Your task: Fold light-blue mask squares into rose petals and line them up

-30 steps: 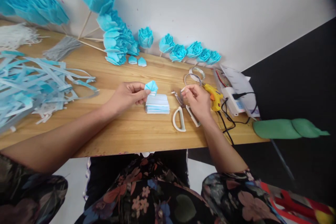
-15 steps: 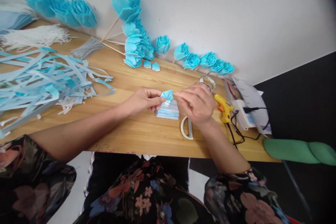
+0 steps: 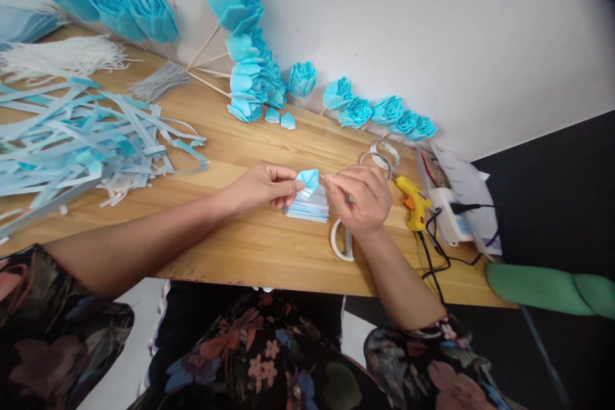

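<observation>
Between the thumb and fingers of my left hand (image 3: pixel 271 187) is a small folded blue fabric petal (image 3: pixel 309 179). My right hand (image 3: pixel 364 197) is closed in a pinch just right of the petal. A thin, needle-like thing (image 3: pixel 324 177) sticks out of its fingertips toward the petal, with a small gap between them; its exact kind is too small to make out. Under the hands lies a stack of flat white and blue fabric pieces (image 3: pixel 307 210). A white half-ring (image 3: pixel 335 245), partly hidden by my right hand, rests on the wooden table (image 3: pixel 250 256).
Blue fabric flowers (image 3: pixel 247 83) line the wall, some on sticks. Two folded petals (image 3: pixel 287 120) lie before them. Cut strips (image 3: pixel 86 147) heap at left. At right are tape rolls (image 3: pixel 387 154), a yellow glue gun (image 3: pixel 412 202), a power strip (image 3: pixel 449 214) and a green object (image 3: pixel 533 288).
The view has shifted slightly. My left hand still holds the petal, now turned a little, and the gap between it and my right fingertips is slightly wider.
</observation>
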A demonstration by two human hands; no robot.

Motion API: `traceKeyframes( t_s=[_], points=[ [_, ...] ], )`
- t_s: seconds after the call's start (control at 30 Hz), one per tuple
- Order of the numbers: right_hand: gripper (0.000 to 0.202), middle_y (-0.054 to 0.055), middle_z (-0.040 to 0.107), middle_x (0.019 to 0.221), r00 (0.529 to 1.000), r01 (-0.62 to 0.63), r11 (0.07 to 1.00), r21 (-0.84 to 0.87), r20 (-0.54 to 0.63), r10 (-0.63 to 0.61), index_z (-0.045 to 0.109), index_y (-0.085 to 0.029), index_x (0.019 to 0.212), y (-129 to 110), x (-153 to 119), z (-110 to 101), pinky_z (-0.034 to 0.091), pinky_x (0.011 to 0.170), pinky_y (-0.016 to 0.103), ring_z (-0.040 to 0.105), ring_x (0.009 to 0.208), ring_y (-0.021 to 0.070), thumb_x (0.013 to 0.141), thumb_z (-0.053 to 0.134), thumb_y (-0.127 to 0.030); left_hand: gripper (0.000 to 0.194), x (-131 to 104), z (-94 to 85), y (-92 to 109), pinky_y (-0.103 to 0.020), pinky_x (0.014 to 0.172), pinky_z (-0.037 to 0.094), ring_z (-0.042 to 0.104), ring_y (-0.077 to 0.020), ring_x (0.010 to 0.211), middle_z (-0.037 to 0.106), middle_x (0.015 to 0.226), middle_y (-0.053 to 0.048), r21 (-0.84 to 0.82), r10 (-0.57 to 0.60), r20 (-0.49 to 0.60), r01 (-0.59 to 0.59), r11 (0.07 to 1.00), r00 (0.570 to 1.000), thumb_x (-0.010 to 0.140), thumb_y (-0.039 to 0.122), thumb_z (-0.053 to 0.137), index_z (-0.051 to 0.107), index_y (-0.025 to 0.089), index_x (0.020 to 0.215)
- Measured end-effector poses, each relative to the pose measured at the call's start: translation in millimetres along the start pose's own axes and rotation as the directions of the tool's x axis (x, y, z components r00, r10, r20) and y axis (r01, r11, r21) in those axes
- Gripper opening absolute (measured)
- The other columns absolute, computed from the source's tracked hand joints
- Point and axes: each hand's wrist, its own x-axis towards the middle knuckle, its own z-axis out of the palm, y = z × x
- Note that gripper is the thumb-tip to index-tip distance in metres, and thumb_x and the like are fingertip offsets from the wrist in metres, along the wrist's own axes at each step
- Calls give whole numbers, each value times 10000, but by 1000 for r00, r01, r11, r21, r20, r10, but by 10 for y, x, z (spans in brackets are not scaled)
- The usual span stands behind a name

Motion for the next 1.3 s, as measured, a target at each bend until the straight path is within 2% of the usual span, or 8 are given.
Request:
traceKeyframes(
  t_s=[0.1,0.2,0.33,0.5,0.77,1.1,1.3],
  points=[
    [141,7,710,812,1000,-8,1000,19,10,7,689,-278,972,2,9,1,506,737,362,640,757,171,920,583,-200,334,5,0,-13,-188,490,371,466,-65,492,569,559,10,-1,-1,0,1,1000,1000,850,377,644,588,143,618],
    [146,14,716,827,999,19,998,53,-36,-17,681,-264,980,-6,24,-2,501,730,350,645,767,168,905,600,-168,329,9,3,-20,-187,489,372,467,-64,491,566,555,10,-5,-4,9,4,1000,1000,851,369,643,588,141,620],
    [159,8,718,811,999,28,999,21,-33,-28,684,-270,972,-18,42,6,501,703,349,648,742,170,904,595,-158,335,10,4,-11,-186,491,377,470,-64,489,567,557,9,0,-4,11,4,1000,1000,852,368,644,581,142,612],
    [228,9,720,849,997,61,994,88,-48,-57,670,-278,1051,-20,31,39,500,698,337,643,762,166,887,615,-130,348,-2,8,12,-189,497,385,469,-67,494,571,557,5,5,2,7,-2,1000,1000,851,381,644,581,146,602],
    [168,11,712,845,999,6,997,78,41,-9,691,-284,1005,-36,6,57,510,710,357,645,768,176,916,593,-181,334,-10,9,16,-190,506,396,471,-66,499,580,561,6,2,13,4,-13,1000,1000,853,373,639,599,146,611],
    [227,17,706,883,999,12,982,187,39,-20,704,-282,1070,-32,2,80,494,731,348,622,815,170,902,621,-153,355,-16,6,15,-187,496,393,486,-71,502,571,560,9,0,10,3,-10,1000,1000,863,408,633,596,148,624],
    [181,8,706,863,998,13,987,163,55,-22,708,-283,1019,-40,18,86,500,720,338,629,792,162,908,619,-170,387,-16,0,11,-207,497,381,487,-77,497,565,555,7,-21,11,16,-10,1000,1000,851,459,651,597,148,628]
  ],
)
